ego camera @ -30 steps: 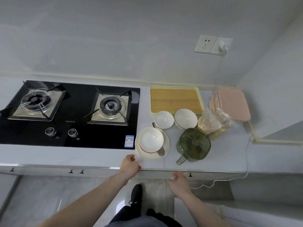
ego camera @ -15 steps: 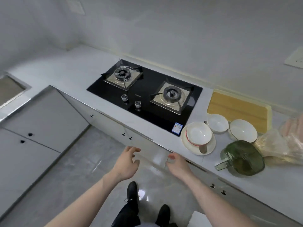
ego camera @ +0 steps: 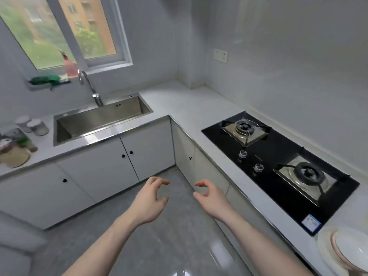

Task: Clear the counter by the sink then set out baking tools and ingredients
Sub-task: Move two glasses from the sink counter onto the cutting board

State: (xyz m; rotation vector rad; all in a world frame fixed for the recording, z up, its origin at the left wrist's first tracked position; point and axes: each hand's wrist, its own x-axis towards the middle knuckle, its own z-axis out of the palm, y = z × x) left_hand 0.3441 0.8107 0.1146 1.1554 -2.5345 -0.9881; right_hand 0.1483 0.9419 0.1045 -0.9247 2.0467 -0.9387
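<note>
While both hands hang over the floor holding nothing, the left hand (ego camera: 148, 200) and right hand (ego camera: 211, 198) have fingers loosely curled. The step looks like a walk toward the sink (ego camera: 99, 120). 2 jars (ego camera: 32, 126) and blurred goods (ego camera: 14, 150) sit on the counter (ego camera: 179, 100) left of it; next comes reaching there and gripping 1.

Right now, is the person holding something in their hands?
No, the left hand and the right hand both hang over the floor with loosely curled fingers and nothing in them.
</note>
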